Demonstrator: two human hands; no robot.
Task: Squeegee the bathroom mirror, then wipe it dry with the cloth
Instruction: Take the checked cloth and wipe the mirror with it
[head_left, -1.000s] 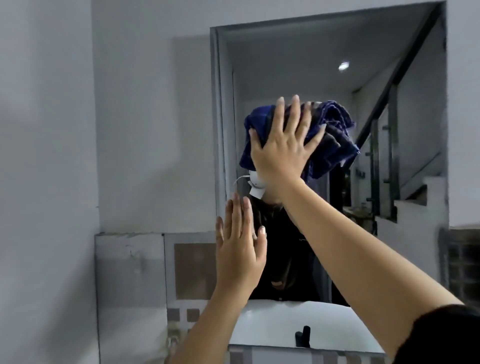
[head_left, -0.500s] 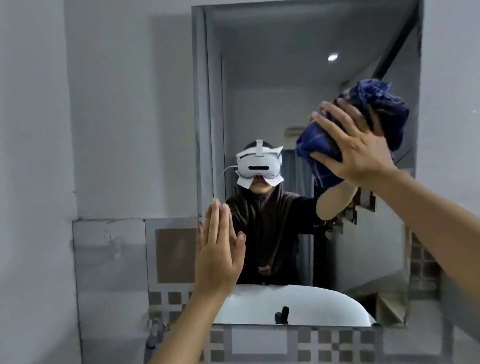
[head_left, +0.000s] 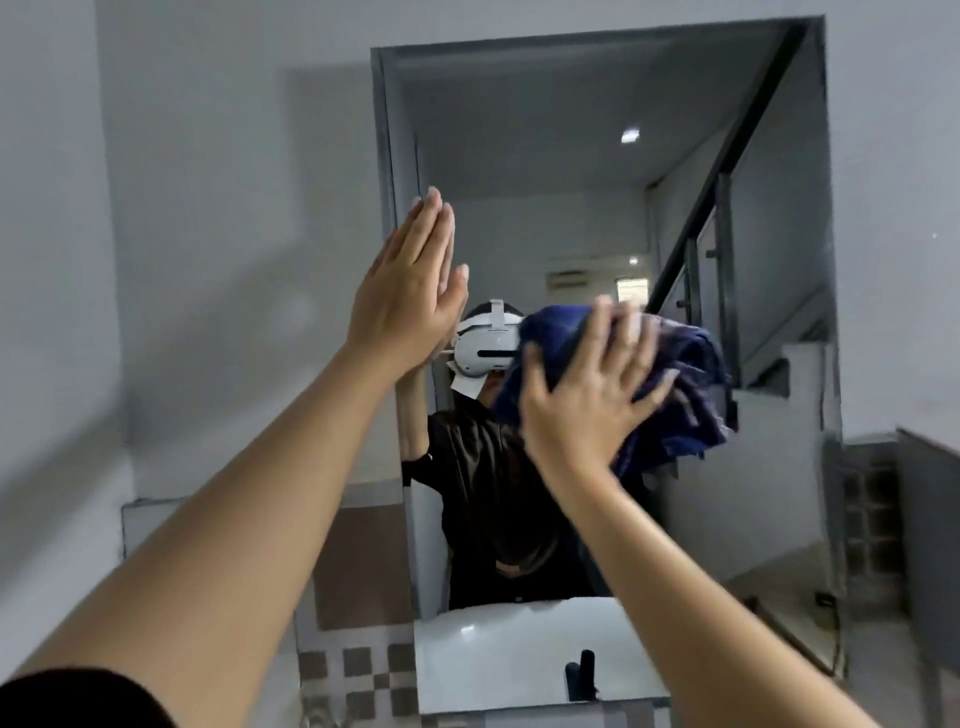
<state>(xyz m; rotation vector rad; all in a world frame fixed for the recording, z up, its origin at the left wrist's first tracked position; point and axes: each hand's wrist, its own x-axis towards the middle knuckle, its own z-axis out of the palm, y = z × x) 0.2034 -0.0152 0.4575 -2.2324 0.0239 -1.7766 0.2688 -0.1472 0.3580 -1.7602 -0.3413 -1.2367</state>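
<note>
The bathroom mirror is a tall rectangle on the grey wall straight ahead. A bunched dark blue cloth is pressed flat against the glass at mid height by my right hand, fingers spread over it. My left hand is raised at the mirror's left edge, flat with fingers together, holding nothing; whether it touches the glass is unclear. The mirror reflects a person wearing a white headset, partly hidden by the cloth. No squeegee is in view.
A white washbasin with a black tap shows reflected at the mirror's bottom. Tiled wall with a checked band runs below left. A grey wall stands close on the left.
My right hand has swept the cloth from the mirror's upper right down and leftward to the middle. My left hand has risen from low on the glass to the upper left edge.
</note>
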